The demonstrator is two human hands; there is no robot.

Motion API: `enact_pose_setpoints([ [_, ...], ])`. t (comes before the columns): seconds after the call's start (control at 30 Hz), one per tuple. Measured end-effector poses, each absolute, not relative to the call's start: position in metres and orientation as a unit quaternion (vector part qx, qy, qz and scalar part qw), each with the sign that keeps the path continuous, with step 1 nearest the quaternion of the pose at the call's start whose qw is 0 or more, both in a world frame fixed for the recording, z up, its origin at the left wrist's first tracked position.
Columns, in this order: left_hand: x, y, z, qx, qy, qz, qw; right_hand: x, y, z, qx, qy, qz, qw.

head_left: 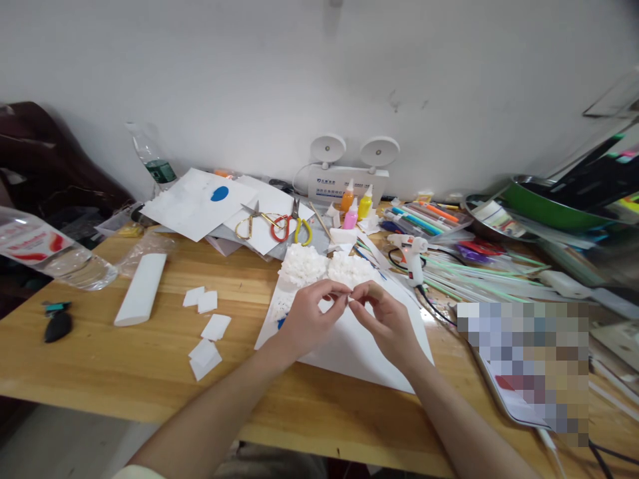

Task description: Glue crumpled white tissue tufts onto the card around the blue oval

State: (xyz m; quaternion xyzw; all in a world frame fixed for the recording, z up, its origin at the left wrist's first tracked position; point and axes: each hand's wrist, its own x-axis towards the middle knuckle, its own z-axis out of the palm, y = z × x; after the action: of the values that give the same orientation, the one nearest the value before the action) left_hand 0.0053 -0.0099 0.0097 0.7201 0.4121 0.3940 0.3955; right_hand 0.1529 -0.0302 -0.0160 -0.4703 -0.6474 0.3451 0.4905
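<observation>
My left hand (318,313) and my right hand (383,319) meet fingertip to fingertip, both pinching a small white piece of paper (350,297) that is mostly hidden by the fingers. Below them lies a white sheet (349,356) on the wooden table. Fluffy white clumps of crumpled paper (304,264) cover the sheet's far part, just beyond my hands. A bit of blue (281,323) shows at the sheet's left side. To the left are several loose small white paper squares (215,327).
A white glue gun (413,256) stands right of the sheet, its cord running toward a tablet-like device (499,392). Scissors (279,228), small paint bottles (351,214) and pipe cleaners (464,279) lie behind. A water bottle (54,249) and a white oblong block (142,289) are left.
</observation>
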Motion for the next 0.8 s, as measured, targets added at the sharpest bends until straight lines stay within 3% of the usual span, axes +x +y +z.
enact_pose_setpoints([
  [0.5,0.0048,-0.0081,0.0045,0.743,0.408,0.400,0.348,0.1533,-0.0306,-0.0082,-0.496,-0.689,0.208,0.486],
  [0.8,0.0051,-0.0089,0.0048,0.741,0.401,0.410,0.350,0.1508,-0.0317,-0.0126,-0.522,-0.645,0.187,0.526],
])
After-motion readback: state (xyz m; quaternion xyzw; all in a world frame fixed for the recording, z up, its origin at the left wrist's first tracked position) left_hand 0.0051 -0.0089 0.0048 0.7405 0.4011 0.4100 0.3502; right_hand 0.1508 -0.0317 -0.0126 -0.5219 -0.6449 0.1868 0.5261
